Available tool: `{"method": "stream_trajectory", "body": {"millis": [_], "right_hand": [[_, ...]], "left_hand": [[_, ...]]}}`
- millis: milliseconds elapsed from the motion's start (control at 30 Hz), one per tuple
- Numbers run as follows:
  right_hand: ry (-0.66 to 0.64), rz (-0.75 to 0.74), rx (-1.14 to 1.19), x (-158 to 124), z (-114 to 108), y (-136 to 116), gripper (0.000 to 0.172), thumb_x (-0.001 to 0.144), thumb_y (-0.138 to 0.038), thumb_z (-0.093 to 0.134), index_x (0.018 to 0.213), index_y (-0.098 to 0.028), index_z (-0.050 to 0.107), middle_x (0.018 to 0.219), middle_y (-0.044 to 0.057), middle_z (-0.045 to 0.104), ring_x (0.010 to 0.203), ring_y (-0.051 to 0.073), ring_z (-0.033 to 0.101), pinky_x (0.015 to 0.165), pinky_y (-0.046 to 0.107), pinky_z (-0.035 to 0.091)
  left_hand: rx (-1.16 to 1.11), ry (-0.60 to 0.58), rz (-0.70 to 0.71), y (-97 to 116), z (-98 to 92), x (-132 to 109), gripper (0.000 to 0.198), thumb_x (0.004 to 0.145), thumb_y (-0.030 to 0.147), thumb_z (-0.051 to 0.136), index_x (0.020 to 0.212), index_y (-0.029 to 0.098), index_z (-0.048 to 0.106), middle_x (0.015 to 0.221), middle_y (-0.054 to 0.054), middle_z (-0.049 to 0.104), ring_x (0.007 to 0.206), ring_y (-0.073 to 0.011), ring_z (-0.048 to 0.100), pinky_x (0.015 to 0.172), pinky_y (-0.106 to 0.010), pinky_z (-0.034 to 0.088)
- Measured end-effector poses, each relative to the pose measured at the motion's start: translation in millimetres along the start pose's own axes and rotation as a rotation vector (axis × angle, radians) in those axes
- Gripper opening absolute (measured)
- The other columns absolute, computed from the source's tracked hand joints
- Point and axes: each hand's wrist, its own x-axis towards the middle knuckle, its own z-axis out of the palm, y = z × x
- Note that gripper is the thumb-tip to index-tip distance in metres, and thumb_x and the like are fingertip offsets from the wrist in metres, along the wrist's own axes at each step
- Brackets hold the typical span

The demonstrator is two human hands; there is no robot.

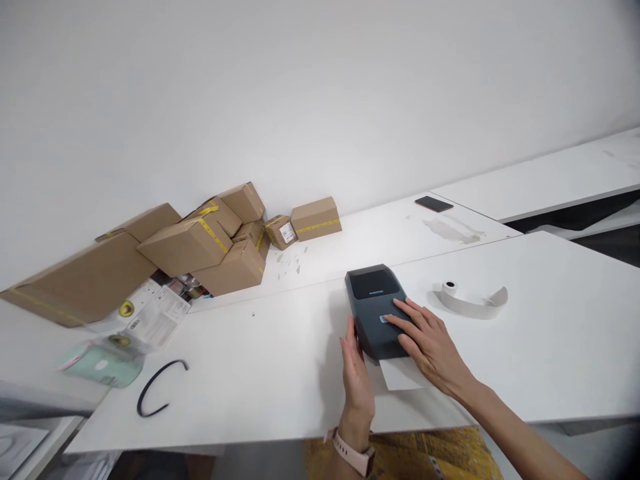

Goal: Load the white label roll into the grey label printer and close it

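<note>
A dark blue-grey label printer [373, 300] with a black panel at its far end sits on the white table. From its near end a piece of white paper [401, 375] sticks out. My left hand [357, 380] stands on edge against the printer's left side, fingers straight and upright. On top, my right hand [431, 343] lies with its fingers spread, the index fingertip at a small light-blue button [383, 319]. To the right, a small paper roll [449, 288] has a curled strip of paper [475, 308] trailing from it.
Cardboard boxes [187, 243] with yellow tape are piled at the back left, with another box [316, 219] beside them. A phone [434, 204] lies near the wall. At the left are a black headband-like hoop [145, 393], a mint-green pouch [103, 363] and plastic packaging [157, 313].
</note>
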Motion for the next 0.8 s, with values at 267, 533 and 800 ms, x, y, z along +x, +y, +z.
{"method": "stream_trajectory", "body": {"millis": [267, 533, 800], "right_hand": [[0.035, -0.023, -0.115, 3.4, 5.9, -3.5, 0.034, 0.094, -0.04, 0.051, 0.126, -0.035, 0.06, 0.143, 0.001, 0.054, 0.137, 0.03, 0.04, 0.114, 0.056, 0.018], [0.035, 0.33, 0.417, -16.3, 5.0, -4.1, 0.046, 0.098, -0.049, 0.036, 0.141, -0.035, 0.046, 0.16, -0.001, 0.027, 0.145, 0.027, 0.026, 0.115, 0.052, 0.03], [0.012, 0.605, 0.752, -9.4, -6.0, -14.5, 0.06, 0.094, -0.063, 0.033, 0.147, -0.036, 0.038, 0.16, -0.007, 0.024, 0.148, 0.024, 0.019, 0.122, 0.045, 0.014]], "left_hand": [[-0.004, 0.024, 0.007, -5.5, 4.2, 1.6, 0.059, 0.097, 0.058, 0.031, 0.146, 0.028, 0.043, 0.157, 0.004, 0.032, 0.147, -0.0168, 0.024, 0.122, -0.033, 0.021], [0.175, 0.033, 0.088, -14.8, 2.6, 0.3, 0.06, 0.097, 0.056, 0.036, 0.15, 0.029, 0.033, 0.16, 0.005, 0.024, 0.149, -0.0168, 0.017, 0.122, -0.031, 0.02], [0.335, 0.032, 0.132, -14.1, 2.7, -0.9, 0.065, 0.095, 0.061, 0.035, 0.152, 0.029, 0.028, 0.162, 0.004, 0.02, 0.15, -0.0177, 0.013, 0.123, -0.033, 0.016]]}}
